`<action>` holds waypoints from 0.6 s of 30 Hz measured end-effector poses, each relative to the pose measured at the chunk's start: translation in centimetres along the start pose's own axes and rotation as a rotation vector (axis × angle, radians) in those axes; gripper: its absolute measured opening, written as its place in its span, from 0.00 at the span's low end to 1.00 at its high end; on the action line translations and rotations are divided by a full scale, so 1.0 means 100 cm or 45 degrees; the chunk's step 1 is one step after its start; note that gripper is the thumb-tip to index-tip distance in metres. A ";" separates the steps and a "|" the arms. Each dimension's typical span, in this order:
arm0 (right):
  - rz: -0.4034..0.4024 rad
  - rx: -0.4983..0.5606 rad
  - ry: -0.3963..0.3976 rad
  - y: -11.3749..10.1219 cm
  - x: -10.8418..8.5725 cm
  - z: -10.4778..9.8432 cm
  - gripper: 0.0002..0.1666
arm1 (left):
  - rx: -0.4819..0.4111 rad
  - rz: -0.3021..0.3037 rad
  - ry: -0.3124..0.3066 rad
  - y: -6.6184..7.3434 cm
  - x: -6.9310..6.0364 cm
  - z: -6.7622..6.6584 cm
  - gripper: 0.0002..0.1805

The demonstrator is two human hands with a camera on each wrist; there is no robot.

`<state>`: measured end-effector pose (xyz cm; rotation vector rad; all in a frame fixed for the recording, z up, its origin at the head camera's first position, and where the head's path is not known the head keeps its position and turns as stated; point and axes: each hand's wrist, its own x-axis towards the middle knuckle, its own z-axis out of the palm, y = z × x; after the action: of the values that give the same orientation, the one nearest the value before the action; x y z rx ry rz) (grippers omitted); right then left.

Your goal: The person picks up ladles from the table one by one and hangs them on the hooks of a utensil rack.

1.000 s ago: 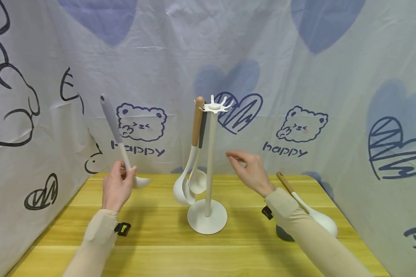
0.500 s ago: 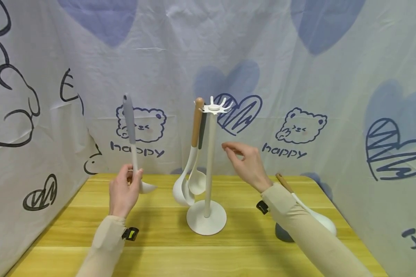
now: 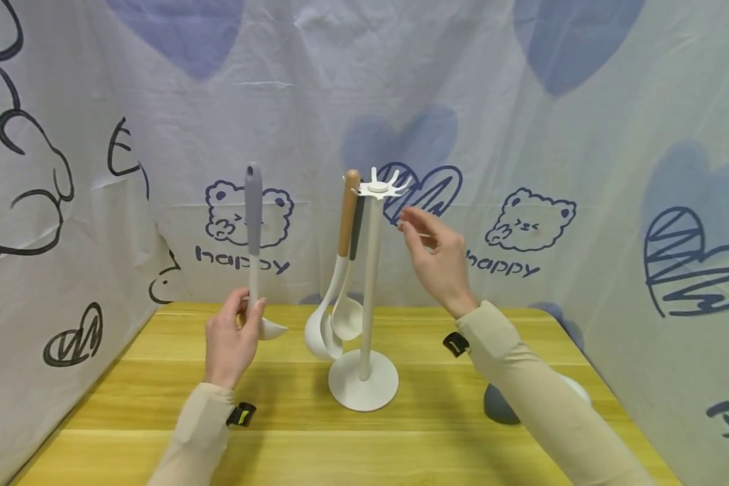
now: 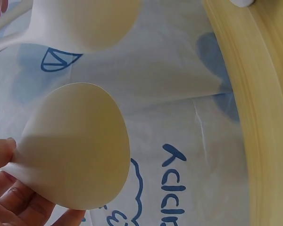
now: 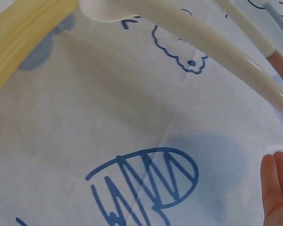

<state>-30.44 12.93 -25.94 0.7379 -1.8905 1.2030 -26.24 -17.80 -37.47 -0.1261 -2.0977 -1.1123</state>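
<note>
Grey above and white below, the utensil stands almost upright in our left hand, its handle pointing up with a hole near the top. Our left thumb and fingers pinch the white neck just above the head, parted only by the neck itself; the left wrist view shows them at the narrow end of that broad, smooth head. It hangs above the table, apart from the white rack and to the left of the wooden-handled ladle and dark-handled spoon, which hang on the rack's left side. Our right hand is raised on the other side, near the hooks and a little below them, fingers loosely bent, a gap between thumb and forefinger, with nothing visible in their hold. We judge the step in hand to be bringing the utensil towards the rack. The next move, as we read it, calls for lining the handle's hole up with a free hook, without knocking the two hanging pieces, perhaps with the right hand steadying the top or taking the handle.
</note>
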 end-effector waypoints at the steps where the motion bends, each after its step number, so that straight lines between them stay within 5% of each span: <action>1: 0.000 0.011 0.019 -0.001 0.002 0.000 0.17 | -0.007 0.008 0.001 0.001 0.000 0.001 0.10; 8: -0.065 0.064 0.138 -0.009 0.013 0.001 0.19 | -0.026 0.078 0.016 0.007 -0.003 0.004 0.13; 18: -0.122 0.072 0.149 -0.019 0.026 0.000 0.20 | -0.080 0.204 0.040 0.014 -0.004 0.007 0.13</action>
<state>-30.40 12.02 -22.87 0.7628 -1.7131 1.2171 -25.74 -16.32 -36.98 -0.2995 -1.9882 -1.0770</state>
